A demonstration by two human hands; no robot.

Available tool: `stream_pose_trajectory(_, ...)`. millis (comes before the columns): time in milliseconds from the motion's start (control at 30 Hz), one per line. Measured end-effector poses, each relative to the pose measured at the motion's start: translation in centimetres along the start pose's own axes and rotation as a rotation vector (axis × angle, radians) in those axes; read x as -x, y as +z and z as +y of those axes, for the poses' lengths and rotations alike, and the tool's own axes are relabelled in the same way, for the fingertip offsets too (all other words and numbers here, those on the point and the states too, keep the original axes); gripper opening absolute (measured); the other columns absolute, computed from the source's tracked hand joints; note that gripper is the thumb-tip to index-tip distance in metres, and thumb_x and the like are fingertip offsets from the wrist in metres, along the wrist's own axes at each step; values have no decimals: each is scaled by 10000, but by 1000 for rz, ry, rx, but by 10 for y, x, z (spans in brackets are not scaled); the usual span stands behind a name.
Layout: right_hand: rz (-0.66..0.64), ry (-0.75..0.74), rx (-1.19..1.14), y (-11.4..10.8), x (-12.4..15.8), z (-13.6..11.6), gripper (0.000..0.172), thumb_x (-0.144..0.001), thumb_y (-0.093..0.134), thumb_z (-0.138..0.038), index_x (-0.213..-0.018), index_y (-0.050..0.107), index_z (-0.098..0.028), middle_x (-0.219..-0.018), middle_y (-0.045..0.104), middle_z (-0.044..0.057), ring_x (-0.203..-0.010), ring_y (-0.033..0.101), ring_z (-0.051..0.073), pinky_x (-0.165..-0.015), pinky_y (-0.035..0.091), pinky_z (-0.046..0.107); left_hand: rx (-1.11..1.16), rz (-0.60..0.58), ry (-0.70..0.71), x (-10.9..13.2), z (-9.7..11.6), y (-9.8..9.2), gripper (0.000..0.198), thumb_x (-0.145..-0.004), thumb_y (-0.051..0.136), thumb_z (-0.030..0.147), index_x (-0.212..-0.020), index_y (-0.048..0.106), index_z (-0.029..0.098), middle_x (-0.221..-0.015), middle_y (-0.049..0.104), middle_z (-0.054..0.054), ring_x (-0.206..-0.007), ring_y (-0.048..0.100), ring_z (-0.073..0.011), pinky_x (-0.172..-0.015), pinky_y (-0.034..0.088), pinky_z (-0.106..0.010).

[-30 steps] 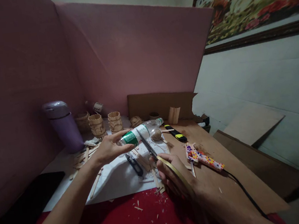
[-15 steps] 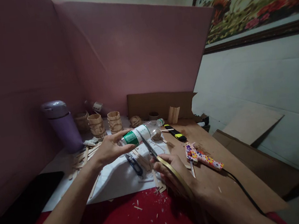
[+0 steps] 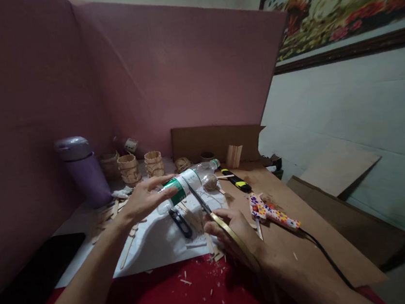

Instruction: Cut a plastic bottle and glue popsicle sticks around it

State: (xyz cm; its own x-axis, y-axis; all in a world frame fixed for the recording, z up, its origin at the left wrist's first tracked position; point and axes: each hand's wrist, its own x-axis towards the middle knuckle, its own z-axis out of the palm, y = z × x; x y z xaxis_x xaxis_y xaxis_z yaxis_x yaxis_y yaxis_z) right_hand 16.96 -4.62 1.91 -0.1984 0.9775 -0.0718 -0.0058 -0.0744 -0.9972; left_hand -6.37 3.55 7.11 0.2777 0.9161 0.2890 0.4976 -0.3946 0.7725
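My left hand (image 3: pixel 149 197) grips a clear plastic bottle (image 3: pixel 206 168) with a green and white label, thumb and fingers on either side of its lower part. The bottle lies on a slant, its green-capped neck pointing right and away from me. In my right hand (image 3: pixel 233 231) is a pair of scissors (image 3: pixel 199 198) with gold handles. Their blades reach up to the label, and the tip lies over its white part. Whether the blades cut into the plastic I cannot tell. Under the bottle, on white paper (image 3: pixel 147 248), is a dark blue cutter (image 3: pixel 180 223).
A floral glue gun (image 3: pixel 273 212) with a black cord and a black-yellow utility knife (image 3: pixel 235 181) lie on cardboard (image 3: pixel 309 252) at right. Wooden-stick cups (image 3: pixel 153 164), a twine ball (image 3: pixel 182 164) and a purple flask (image 3: pixel 86 177) stand behind. Wood scraps litter the red cloth (image 3: pixel 160 298).
My left hand has shifted along the bottle, its thumb now further over the green label, and more of the bottle's base shows. The scissors stay at the label.
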Motion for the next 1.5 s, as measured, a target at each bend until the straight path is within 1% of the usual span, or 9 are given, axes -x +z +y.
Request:
stream_pose_trajectory(67, -4, -56, 36, -1, -1, 2, 460, -583, 859, -499, -692, 560, -167, -553, 424, -75, -461, 310, 50, -416, 204, 208, 52, 10, -42, 0, 1, -5, 696, -760, 627, 679, -1228, 690, 168, -1323, 648, -145, -1251, 557, -360, -1029, 446, -483)
stream_pose_trajectory(133, -16, -97, 55, -2, -4, 5, 465, -561, 877, -488, -717, 596, -151, -587, 463, -59, -494, 341, 57, -435, 230, 207, 126, -54, -83, 1, -1, -8, 701, -764, 629, 676, -1245, 678, 169, -1327, 645, -147, -1239, 565, -355, -997, 474, -458)
stream_pose_trajectory(267, -29, -138, 105, -6, -8, 11, 489, -573, 874, -504, -788, 625, -143, -590, 484, -52, -488, 356, 60, -431, 240, 204, 263, -194, -157, 0, -6, -3, 743, -707, 754, 562, -1342, 608, 206, -1299, 660, -139, -1117, 641, -327, -805, 552, -377)
stream_pose_trajectory(400, -72, -99, 84, -8, -8, 15, 537, -611, 830, -573, -873, 595, -168, -523, 422, -89, -398, 310, 53, -375, 216, 204, 237, -145, -172, -3, -7, 4, 758, -670, 794, 502, -1329, 619, 173, -1150, 718, -140, -1051, 653, -312, -749, 544, -351)
stream_pose_trajectory(567, -63, -71, 60, -8, -9, 14, 515, -659, 772, -614, -868, 592, -179, -540, 423, -79, -395, 314, 53, -372, 194, 206, 164, -107, -140, -4, -3, 6, 759, -647, 792, 499, -1306, 636, 156, -1135, 715, -125, -931, 656, -279, -632, 507, -302)
stream_pose_trajectory(733, -59, -60, 79, -8, -9, 7, 503, -652, 764, -625, -805, 596, -176, -495, 397, -72, -402, 308, 62, -383, 181, 219, 118, -147, -93, 0, -1, 7, 676, -687, 770, 503, -1267, 661, 173, -1125, 718, -93, -943, 647, -264, -712, 504, -315)
stream_pose_trajectory(1000, -86, -64, 86, -10, -9, 10, 458, -682, 769, -565, -834, 585, -174, -512, 395, -83, -409, 335, 63, -390, 213, 215, 77, -117, -75, -1, 2, 6, 627, -696, 765, 509, -1230, 691, 189, -1143, 727, -82, -1083, 630, -306, -916, 475, -389)
stream_pose_trajectory(1300, -71, 21, -63, -2, -2, 5, 551, -573, 827, -603, -788, 557, -174, -550, 407, -86, -432, 295, 48, -395, 206, 221, 61, -109, -55, 0, 4, 5, 642, -695, 766, 506, -1253, 680, 199, -1194, 716, -70, -1084, 637, -300, -901, 484, -370)
stream_pose_trajectory(1500, -36, 39, -37, 0, -4, 8, 505, -572, 836, -562, -747, 580, -164, -553, 420, -75, -447, 304, 52, -407, 187, 219, 51, -103, -50, 1, 3, 8, 648, -687, 773, 498, -1246, 683, 184, -1156, 726, -77, -1018, 659, -291, -845, 510, -352)
